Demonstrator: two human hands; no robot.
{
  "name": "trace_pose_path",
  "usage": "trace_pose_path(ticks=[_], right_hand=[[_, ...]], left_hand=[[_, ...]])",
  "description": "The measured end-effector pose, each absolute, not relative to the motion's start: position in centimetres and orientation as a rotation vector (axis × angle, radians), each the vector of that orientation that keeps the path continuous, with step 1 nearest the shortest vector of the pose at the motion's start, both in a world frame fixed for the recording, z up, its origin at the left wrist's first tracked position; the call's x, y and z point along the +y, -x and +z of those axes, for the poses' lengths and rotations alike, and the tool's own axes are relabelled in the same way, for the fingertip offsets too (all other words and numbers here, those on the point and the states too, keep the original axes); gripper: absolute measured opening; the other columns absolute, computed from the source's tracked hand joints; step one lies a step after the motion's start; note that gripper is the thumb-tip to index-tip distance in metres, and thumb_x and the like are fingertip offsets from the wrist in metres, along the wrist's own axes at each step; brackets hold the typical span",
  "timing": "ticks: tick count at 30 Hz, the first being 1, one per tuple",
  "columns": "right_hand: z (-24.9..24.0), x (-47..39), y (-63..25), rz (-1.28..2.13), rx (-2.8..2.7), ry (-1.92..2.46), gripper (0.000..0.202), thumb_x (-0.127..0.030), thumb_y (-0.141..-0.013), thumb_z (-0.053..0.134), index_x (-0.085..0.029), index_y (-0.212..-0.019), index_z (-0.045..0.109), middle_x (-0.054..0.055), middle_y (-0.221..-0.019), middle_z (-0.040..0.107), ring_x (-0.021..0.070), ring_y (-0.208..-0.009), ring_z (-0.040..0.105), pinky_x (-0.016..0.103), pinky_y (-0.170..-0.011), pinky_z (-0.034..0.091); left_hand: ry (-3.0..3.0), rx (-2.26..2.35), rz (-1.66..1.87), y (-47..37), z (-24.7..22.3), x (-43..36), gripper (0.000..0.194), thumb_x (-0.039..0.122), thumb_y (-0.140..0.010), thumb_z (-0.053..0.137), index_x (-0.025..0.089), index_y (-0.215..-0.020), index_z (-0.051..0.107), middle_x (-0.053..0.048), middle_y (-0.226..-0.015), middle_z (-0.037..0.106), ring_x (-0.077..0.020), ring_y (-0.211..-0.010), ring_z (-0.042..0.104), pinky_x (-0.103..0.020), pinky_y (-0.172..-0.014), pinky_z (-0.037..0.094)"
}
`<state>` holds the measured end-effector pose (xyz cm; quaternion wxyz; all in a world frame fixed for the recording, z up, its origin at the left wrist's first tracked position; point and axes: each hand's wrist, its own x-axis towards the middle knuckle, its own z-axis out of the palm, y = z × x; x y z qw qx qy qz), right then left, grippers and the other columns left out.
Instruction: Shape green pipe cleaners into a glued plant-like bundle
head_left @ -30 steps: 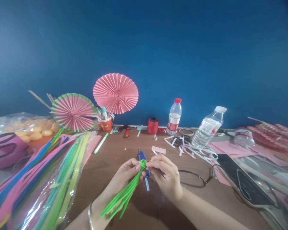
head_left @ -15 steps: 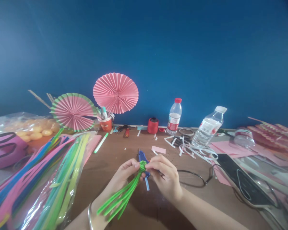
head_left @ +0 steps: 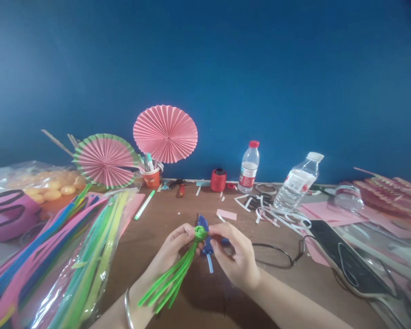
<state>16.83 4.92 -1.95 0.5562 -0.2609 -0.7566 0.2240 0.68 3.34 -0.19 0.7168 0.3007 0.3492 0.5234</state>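
Above the table (head_left: 133,249), left fingers (head_left: 184,234) pinch green strands (head_left: 181,272); right fingers (head_left: 225,231) stand slightly parted alongside.

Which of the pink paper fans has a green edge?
The lower fan, on the picture's left: a green border runs around its pink pleats. The other fan, higher and farther right, is pink right out to its edge.

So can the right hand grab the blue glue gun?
Probably yes: the right hand looks close to the glue gun. The green bundle in the left hand hides only part of it.
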Motion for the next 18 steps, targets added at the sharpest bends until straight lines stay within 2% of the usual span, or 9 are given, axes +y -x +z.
trace_pose_path(ticks=[4,7,10,13,18], right_hand=[[-1.9,6.2,-17.4,0.544,-1.756,0.88,0.029,-0.002,-0.072,0.044,-0.02,-0.093,0.052,0.002,-0.085,0.06,0.0132,-0.073,0.056,0.024,-0.069,0.045],[-1.6,7.8,-18.5,0.551,-2.06,1.122,0.032,-0.001,-0.062,0.043,-0.02,-0.085,0.055,0.003,-0.085,0.059,0.016,-0.076,0.054,0.026,-0.068,0.043],[-1.9,8.8,-19.2,0.494,-2.449,1.171,0.052,-0.005,-0.056,0.048,-0.02,-0.105,0.054,0.007,-0.101,0.056,0.0241,-0.098,0.049,0.032,-0.082,0.038],[-2.7,8.9,-19.1,0.419,-2.554,1.256,0.059,-0.01,-0.06,0.049,-0.018,-0.118,0.046,0.009,-0.105,0.05,0.0243,-0.099,0.049,0.032,-0.082,0.038],[-3.4,8.8,-18.0,0.23,-2.704,1.339,0.036,-0.012,-0.065,0.048,-0.016,-0.1,0.055,0.01,-0.098,0.051,0.0229,-0.084,0.055,0.029,-0.071,0.04]], left_hand=[[-0.765,0.95,1.284,0.6,0.9,3.9,0.016,0.025,-0.07,0.066,0.015,-0.068,0.053,0.001,-0.066,0.062,-0.0085,-0.06,0.058,-0.016,-0.057,0.046],[-0.898,1.128,1.326,2.0,1.4,4.8,0.017,0.027,-0.069,0.066,0.016,-0.073,0.053,0.001,-0.064,0.062,-0.0091,-0.06,0.058,-0.016,-0.053,0.042],[-1.094,1.386,1.243,3.2,1.2,5.5,0.021,0.032,-0.068,0.064,0.017,-0.075,0.052,0.0,-0.066,0.063,-0.0122,-0.061,0.059,-0.019,-0.053,0.041],[-1.358,1.594,1.113,3.6,0.4,5.8,0.02,0.035,-0.07,0.06,0.017,-0.074,0.052,-0.001,-0.066,0.063,-0.0164,-0.064,0.06,-0.025,-0.06,0.041],[-1.51,1.698,1.021,3.6,-0.6,5.8,0.019,0.036,-0.071,0.055,0.019,-0.079,0.05,-0.004,-0.08,0.065,-0.0216,-0.08,0.061,-0.03,-0.071,0.041]])
